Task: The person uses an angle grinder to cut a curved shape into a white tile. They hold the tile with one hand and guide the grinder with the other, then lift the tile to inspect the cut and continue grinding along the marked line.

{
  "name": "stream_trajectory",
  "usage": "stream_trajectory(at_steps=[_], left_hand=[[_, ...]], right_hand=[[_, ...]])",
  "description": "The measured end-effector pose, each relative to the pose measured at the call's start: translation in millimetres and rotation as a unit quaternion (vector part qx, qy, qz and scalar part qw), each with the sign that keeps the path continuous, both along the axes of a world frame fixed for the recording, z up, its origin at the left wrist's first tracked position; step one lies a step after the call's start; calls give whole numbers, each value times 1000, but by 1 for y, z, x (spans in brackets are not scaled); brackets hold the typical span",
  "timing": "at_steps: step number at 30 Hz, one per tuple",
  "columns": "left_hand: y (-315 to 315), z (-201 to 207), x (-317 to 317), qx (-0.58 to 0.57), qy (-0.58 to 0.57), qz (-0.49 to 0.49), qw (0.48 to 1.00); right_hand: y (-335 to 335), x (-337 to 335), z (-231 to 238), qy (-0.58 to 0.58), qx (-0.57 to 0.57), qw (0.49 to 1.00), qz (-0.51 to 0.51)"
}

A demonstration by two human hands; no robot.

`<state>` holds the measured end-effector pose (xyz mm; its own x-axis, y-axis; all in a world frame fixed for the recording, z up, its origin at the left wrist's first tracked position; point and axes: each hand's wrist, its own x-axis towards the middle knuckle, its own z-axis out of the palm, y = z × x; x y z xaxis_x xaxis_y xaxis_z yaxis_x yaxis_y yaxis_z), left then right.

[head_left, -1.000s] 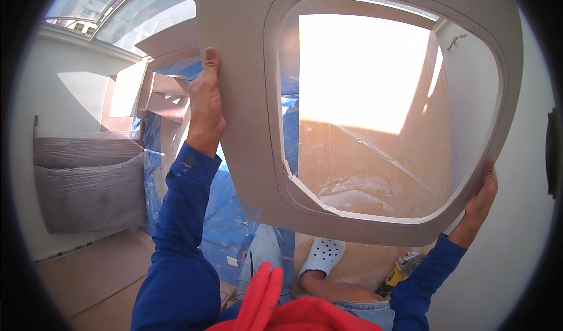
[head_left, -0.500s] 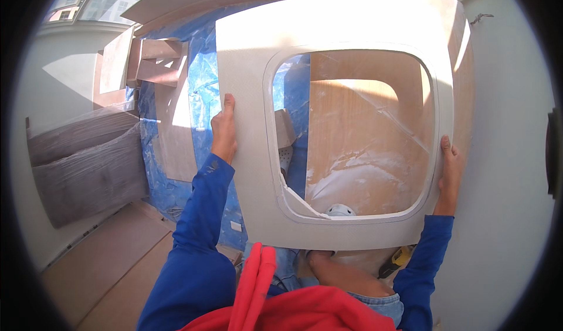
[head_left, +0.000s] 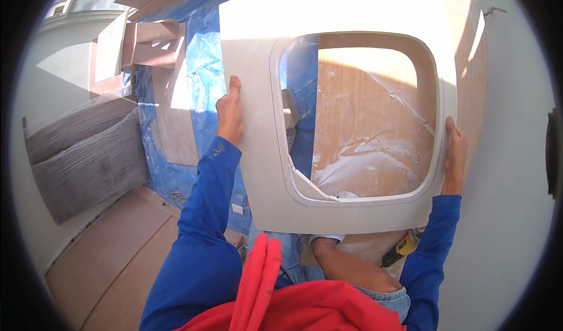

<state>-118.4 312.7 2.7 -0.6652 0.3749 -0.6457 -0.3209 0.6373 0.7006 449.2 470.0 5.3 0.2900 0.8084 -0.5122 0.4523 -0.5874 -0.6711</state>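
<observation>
A large white board (head_left: 251, 155) with a rounded square opening is held up in front of my legs. My left hand (head_left: 230, 115) grips its left edge, thumb lying along the front face. On the opposite edge, my right hand (head_left: 454, 155) has the same kind of hold, lower down. A pencil line runs around the opening, and a small piece of board (head_left: 311, 188) remains across its lower left corner. Through the opening a wooden panel (head_left: 369, 120) with white dust shows below, along with part of a shoe. The fingers behind the board are hidden.
A yellow and black power tool (head_left: 403, 247) lies near my right forearm. Blue sheeting (head_left: 202, 85) covers the floor at left, with a wooden strip (head_left: 174, 117) on it. Plastic-wrapped panels (head_left: 94, 155) lean on the left wall; a white wall (head_left: 507, 172) rises close at right.
The board has shifted slightly to the right and up in the view, both hands moving with it. More of my leg and the power tool now shows below its bottom edge.
</observation>
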Motion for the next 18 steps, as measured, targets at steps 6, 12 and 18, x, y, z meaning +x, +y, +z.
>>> stream_trajectory(at_steps=[6, 12, 18], left_hand=[[2, -8, 1, 9, -5, -1, 1000], [8, -15, 4, 7, 8, -5, 1000], [12, -20, 8, 6, 3, -5, 1000]], right_hand=[[2, 2, -12, 6, 8, 1000, -7], [3, 11, -21, 24, -3, 1000, -14], [0, 17, -23, 27, -4, 1000, -13]])
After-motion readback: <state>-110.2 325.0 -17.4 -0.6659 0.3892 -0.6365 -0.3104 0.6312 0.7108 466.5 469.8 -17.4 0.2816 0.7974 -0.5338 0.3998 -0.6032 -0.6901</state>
